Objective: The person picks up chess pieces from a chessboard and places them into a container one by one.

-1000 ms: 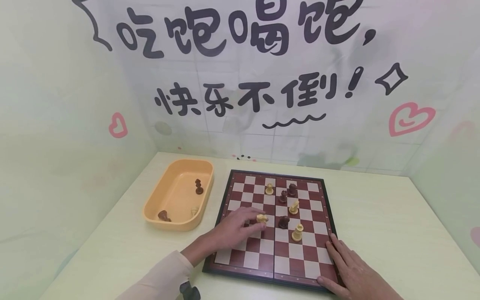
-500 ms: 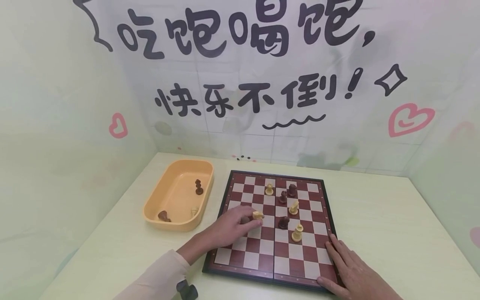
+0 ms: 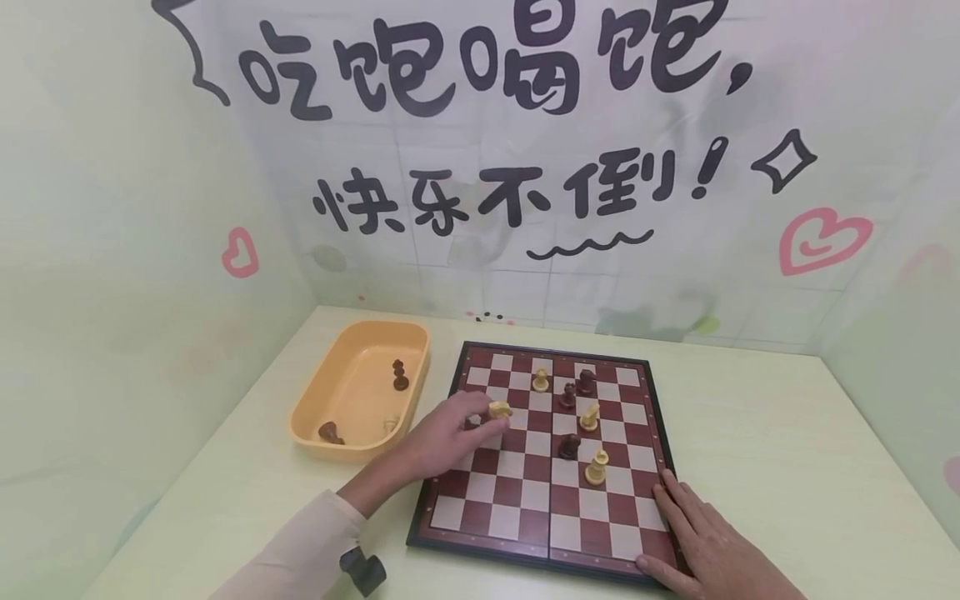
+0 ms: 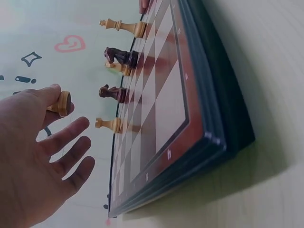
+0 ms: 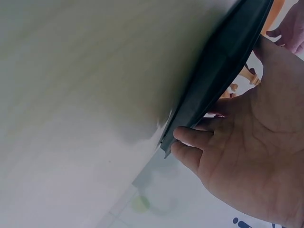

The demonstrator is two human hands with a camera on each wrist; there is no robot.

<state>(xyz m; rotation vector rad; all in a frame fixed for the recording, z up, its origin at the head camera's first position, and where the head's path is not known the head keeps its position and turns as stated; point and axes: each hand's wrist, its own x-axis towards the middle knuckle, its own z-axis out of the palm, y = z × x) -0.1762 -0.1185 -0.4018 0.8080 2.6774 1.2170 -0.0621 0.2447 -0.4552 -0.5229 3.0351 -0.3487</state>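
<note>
My left hand (image 3: pixel 450 435) pinches a cream chess piece (image 3: pixel 499 409) between thumb and index finger over the left half of the chessboard (image 3: pixel 505 518). In the left wrist view the round base of that chess piece (image 4: pixel 64 103) sticks out past the thumb, off the board, and the other fingers are spread. My right hand (image 3: pixel 708 537) rests with extended fingers along the board's near right edge. Standing on the board are a cream king (image 3: pixel 596 467), a dark knight (image 3: pixel 569 447), another cream piece (image 3: pixel 589 417), two dark pieces (image 3: pixel 567 394) and a cream rook (image 4: pixel 109 124).
An orange tray (image 3: pixel 300 421) stands left of the board, holding two dark pieces (image 3: pixel 401 375) and a pale one (image 3: pixel 390 427). Fabric walls with printed writing (image 3: pixel 480 196) enclose the table (image 3: pixel 757 433) at the back and sides.
My left hand has carried the cream chess piece left and toward the back of the board. The right hand stays at the board's edge, and the standing pieces have not moved.
</note>
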